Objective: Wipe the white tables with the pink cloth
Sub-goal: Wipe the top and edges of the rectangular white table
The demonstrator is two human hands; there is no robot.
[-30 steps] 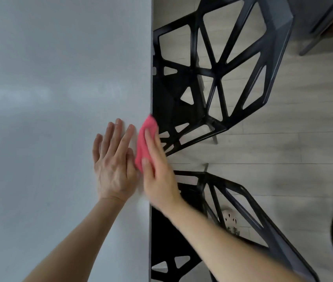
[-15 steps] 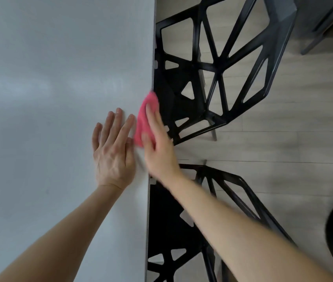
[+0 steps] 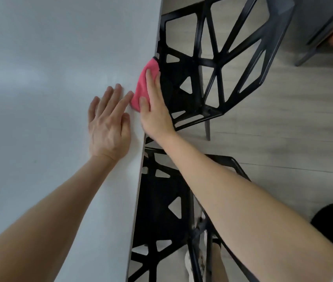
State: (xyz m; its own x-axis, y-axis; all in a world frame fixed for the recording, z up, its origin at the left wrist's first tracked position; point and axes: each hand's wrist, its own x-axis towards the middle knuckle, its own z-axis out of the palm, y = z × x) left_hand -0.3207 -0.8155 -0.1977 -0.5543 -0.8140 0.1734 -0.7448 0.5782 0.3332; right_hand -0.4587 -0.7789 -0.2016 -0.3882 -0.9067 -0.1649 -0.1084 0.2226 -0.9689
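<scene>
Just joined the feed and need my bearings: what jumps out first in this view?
The pink cloth stands out, pressed by the right hand against the right edge of the white table. The left hand lies flat on the tabletop beside it. Black lattice chairs stand along that edge on a pale wood floor.

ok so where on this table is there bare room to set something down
The white table is bare left of and beyond the left hand. Crowded at its right edge, where the right hand presses the pink cloth beside black chairs.
</scene>
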